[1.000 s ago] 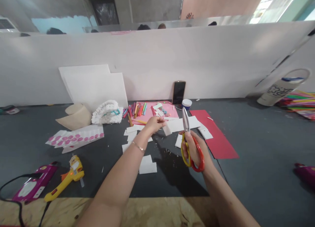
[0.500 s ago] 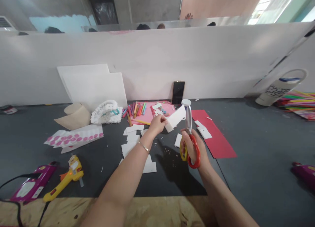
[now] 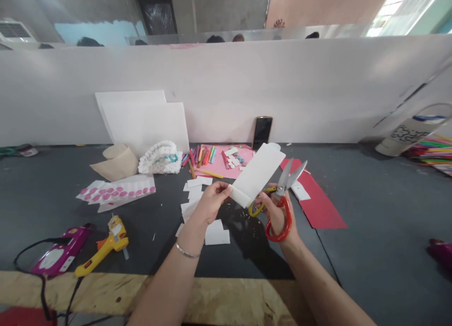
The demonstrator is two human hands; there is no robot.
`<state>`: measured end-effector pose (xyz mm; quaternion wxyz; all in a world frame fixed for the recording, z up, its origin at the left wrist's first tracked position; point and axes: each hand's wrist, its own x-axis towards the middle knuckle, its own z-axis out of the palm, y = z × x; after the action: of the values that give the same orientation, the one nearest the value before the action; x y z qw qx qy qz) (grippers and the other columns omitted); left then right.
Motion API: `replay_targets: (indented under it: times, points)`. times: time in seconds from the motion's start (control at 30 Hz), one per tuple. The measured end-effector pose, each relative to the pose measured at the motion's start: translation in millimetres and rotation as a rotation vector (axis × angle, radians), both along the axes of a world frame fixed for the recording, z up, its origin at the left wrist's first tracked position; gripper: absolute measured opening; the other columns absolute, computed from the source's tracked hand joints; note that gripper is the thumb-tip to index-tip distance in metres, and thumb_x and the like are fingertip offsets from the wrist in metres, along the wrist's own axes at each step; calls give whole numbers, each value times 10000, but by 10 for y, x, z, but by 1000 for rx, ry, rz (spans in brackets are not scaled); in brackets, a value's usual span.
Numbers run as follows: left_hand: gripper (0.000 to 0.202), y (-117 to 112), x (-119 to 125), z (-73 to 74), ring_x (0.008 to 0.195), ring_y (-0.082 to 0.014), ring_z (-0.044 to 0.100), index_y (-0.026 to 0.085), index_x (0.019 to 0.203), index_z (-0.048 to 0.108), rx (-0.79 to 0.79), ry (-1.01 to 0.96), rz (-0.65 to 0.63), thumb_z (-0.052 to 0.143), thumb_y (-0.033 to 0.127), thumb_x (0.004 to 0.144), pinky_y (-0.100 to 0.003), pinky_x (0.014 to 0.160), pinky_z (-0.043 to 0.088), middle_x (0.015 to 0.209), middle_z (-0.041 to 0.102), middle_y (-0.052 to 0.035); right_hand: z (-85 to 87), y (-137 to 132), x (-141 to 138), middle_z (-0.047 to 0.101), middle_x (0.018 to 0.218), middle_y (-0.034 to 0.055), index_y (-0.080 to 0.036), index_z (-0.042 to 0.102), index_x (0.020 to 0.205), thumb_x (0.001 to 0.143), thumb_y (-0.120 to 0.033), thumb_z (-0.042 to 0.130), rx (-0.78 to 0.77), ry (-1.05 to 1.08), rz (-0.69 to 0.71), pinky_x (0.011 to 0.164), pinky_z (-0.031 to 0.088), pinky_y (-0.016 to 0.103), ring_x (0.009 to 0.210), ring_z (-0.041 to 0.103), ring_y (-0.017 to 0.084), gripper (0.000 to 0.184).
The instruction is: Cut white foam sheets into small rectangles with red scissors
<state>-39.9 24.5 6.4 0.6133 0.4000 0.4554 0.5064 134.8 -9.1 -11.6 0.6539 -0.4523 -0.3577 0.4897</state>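
Note:
A folded white strip of foam sheet or card [image 3: 260, 170] is pinched at its lower left corner by my left hand [image 3: 213, 201]. My right hand [image 3: 278, 215] grips scissors [image 3: 286, 180] with one red and one yellow handle. Their blades are spread apart and point up and away, just right of the strip, apart from it. Below my left hand, cut white pieces [image 3: 217, 232] lie on the dark table, partly hidden by my forearm. A red sheet [image 3: 319, 203] with a small white piece [image 3: 301, 191] on it lies beyond my right hand.
A yellow glue gun [image 3: 109, 246] and a purple corded device [image 3: 61, 250] lie at the left. Crayons [image 3: 203, 155] rest on a pink sheet [image 3: 229, 168]. A phone [image 3: 262, 132] leans against the white partition [image 3: 226, 90]. A white bottle [image 3: 406, 134] tilts at the right.
The scissors have opened and tilted to the right. My left hand has turned the white strip so its broad face shows, and has come nearer. The view has shifted slightly left.

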Motion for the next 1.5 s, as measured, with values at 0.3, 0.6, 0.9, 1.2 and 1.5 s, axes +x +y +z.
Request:
replay_targets:
  times: [0.3, 0.6, 0.9, 1.2, 1.5]
  points:
    - [330, -116, 201, -75, 697, -121, 574, 173, 785, 624, 25, -1, 134, 806, 391, 616, -250, 647, 463, 743, 609, 14, -77, -21, -61, 654, 877, -21, -235, 512, 1045, 707, -330, 764, 3, -86, -78, 663, 524, 290, 733, 638, 157, 432]
    - [228, -195, 308, -106, 687, -130, 579, 185, 797, 630, 166, 85, 288, 733, 365, 701, -268, 677, 467, 739, 628, 10, 29, -101, -150, 673, 893, -13, -245, 495, 1030, 705, -322, 769, 13, -45, -20, 657, 531, 289, 730, 651, 158, 431]
    - [479, -307, 344, -197, 1119, -259, 609, 215, 1224, 577, 403, 402, 222, 699, 389, 794, -380, 924, 492, 1252, 613, -124, -7, -78, -98, 676, 832, -11, -242, 489, 1022, 691, -351, 775, -38, -104, -115, 675, 544, 316, 765, 671, 194, 451]
    - [811, -369, 419, -199, 1222, -322, 545, 240, 1393, 419, 499, 683, 165, 803, 383, 693, -467, 1008, 460, 1386, 507, -162, 42, -115, -142, 665, 889, 7, -254, 497, 1062, 702, -304, 762, 7, -71, -172, 764, 552, 344, 913, 668, 221, 450]
    - [806, -396, 500, -214, 1100, -301, 615, 248, 1364, 457, 395, 585, 226, 821, 395, 660, -441, 930, 506, 1287, 565, -143, 19, -136, -166, 666, 998, 14, -270, 495, 1086, 756, -318, 735, 57, -4, -174, 813, 548, 342, 943, 662, 194, 411]
